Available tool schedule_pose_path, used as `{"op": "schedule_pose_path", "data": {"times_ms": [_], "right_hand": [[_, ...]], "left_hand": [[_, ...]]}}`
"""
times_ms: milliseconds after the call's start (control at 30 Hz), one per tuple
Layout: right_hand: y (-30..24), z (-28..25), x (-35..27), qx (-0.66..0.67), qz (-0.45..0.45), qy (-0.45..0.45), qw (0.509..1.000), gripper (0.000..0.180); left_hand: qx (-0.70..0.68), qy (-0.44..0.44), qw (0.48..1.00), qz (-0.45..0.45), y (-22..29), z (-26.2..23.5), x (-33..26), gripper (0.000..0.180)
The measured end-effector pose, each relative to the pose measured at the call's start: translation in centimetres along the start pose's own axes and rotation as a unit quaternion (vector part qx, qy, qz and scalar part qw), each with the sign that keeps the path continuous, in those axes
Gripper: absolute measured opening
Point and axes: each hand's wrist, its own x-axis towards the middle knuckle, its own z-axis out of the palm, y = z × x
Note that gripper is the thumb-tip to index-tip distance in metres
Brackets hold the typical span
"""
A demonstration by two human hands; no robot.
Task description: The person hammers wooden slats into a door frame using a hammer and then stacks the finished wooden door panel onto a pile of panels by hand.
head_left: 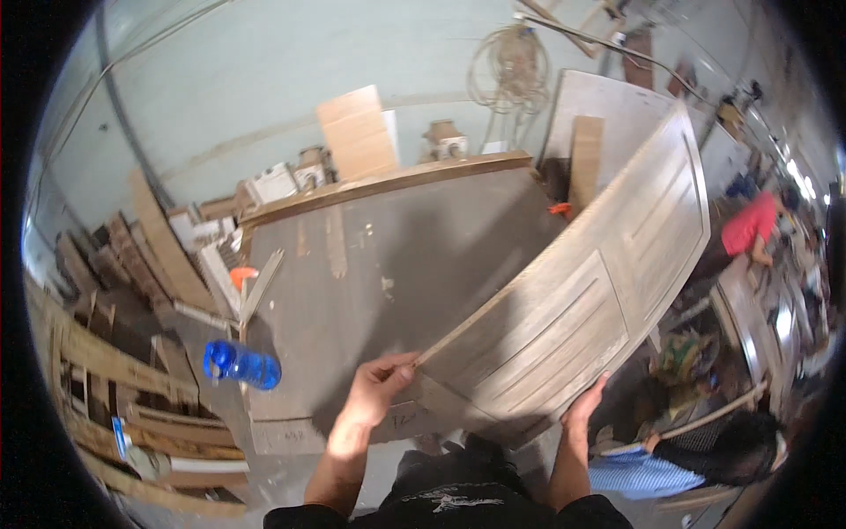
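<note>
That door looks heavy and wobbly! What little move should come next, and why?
Probably lower the door flat onto the table. It is tilted up, held only at its near end by the left hand and right hand.

Both bare forearms rise from the lower edge, dark sleeves at the elbows. The left hand (374, 388) reaches up and forward, fingers curled in a pinching grasp, thumb on top. The right hand (583, 407) stands upright, palm turned inward, fingers extended and gripping.
</note>
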Motion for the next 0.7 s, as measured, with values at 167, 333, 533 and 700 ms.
{"op": "schedule_pose_path", "data": {"times_ms": [167,333,533,700], "right_hand": [[-3.3,5.0,3.2,-0.169,-0.120,-0.110,0.972,0.045],[-0.6,12.4,7.0,-0.288,-0.091,-0.228,0.925,0.047],[8.7,17.3,13.1,-0.295,0.007,-0.359,0.885,0.053],[12.0,22.0,13.7,-0.316,-0.021,-0.408,0.856,0.045]], "left_hand": [[0.014,0.020,0.998,-0.049,-3.8,-6.1,-1.2,0.041],[0.051,0.193,0.980,-0.007,-11.3,-4.0,2.4,0.050],[0.056,0.357,0.930,-0.074,-16.2,-4.1,3.5,0.053],[0.087,0.382,0.918,-0.061,-19.0,-6.6,5.5,0.056]]}}
